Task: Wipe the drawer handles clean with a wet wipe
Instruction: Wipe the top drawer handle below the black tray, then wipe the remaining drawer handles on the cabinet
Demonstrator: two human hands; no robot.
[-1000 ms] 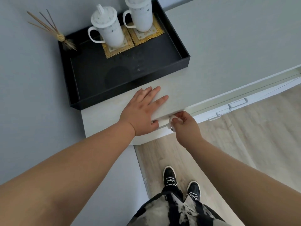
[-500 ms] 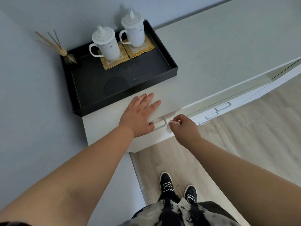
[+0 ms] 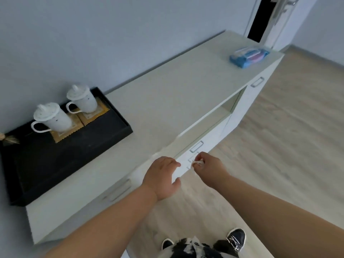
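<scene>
A long white cabinet [image 3: 186, 94] has silver bar handles on its drawer fronts. One handle [image 3: 119, 189] lies at the left, below my left forearm. Another handle [image 3: 196, 146] sits just above my right hand, and a far handle [image 3: 257, 82] is at the cabinet's right end. My right hand [image 3: 208, 168] pinches a small crumpled white wet wipe [image 3: 198, 162] against a drawer front, beside a handle partly hidden by my fingers. My left hand [image 3: 162, 176] rests curled over the cabinet's front edge, holding nothing else.
A black tray [image 3: 115, 131] with two lidded white mugs [image 3: 50, 116] on yellow mats stands at the left of the cabinet top. A blue wet wipe pack [image 3: 248, 55] lies at the far right end. An open compartment [image 3: 227, 110] gapes mid-cabinet. Wooden floor and my shoes are below.
The view has swung right along the cabinet. Both hands moved right from the left handle; my left hand left the top and now curls over the front edge, and the wipe sits at the middle drawers.
</scene>
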